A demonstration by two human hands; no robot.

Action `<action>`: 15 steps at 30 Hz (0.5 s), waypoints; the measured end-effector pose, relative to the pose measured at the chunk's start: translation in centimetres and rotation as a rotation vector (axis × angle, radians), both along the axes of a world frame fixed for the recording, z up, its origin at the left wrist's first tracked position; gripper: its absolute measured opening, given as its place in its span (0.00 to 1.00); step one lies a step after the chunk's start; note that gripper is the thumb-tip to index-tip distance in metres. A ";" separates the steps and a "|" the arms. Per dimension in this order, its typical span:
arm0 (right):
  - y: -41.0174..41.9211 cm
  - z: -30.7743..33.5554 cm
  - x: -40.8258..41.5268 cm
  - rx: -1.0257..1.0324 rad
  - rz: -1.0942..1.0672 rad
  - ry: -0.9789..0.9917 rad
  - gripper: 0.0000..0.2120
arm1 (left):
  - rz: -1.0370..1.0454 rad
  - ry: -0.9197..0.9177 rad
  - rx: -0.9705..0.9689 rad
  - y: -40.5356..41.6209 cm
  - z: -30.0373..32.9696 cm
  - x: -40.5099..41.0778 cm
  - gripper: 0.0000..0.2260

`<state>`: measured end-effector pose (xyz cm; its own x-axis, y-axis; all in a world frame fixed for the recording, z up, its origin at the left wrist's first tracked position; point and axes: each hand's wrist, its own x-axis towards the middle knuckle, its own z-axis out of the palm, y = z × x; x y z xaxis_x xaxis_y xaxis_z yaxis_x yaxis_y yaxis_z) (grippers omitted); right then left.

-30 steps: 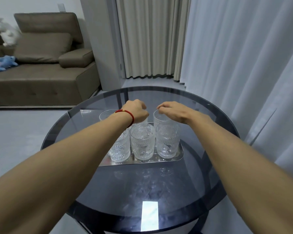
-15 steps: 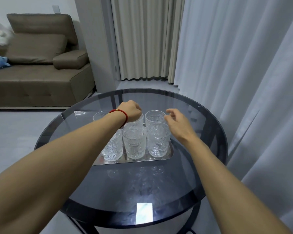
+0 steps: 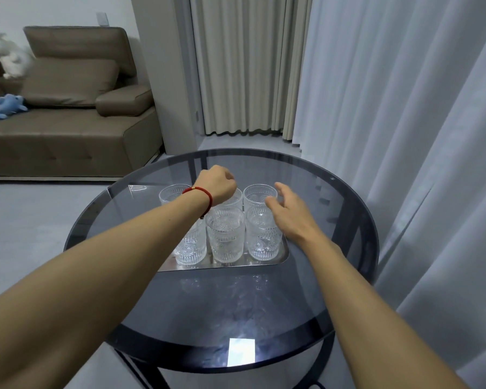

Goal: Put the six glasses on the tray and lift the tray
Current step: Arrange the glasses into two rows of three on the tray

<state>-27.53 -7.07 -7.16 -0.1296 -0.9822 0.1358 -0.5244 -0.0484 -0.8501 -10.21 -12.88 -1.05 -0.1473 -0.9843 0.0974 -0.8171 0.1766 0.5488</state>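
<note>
6 glasses stand in 2 rows on the tray, centre of the round glass table. Left hand, fingers curled down over the back-middle glass at 12 o'clock; grip hidden, cannot tell. Right hand spread, empty, at the tray's 3 o'clock side.
</note>
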 end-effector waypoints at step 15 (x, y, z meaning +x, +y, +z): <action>0.2 -0.8 -0.9 -0.034 -0.051 0.026 0.27 | 0.125 0.047 0.085 -0.2 -2.6 10.0 0.27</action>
<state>-28.47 -6.88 -7.93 -0.1752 -0.9692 0.1732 -0.5484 -0.0500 -0.8347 -0.25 -13.12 -3.64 -0.0201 -0.9997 0.0170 -0.8028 0.0262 0.5957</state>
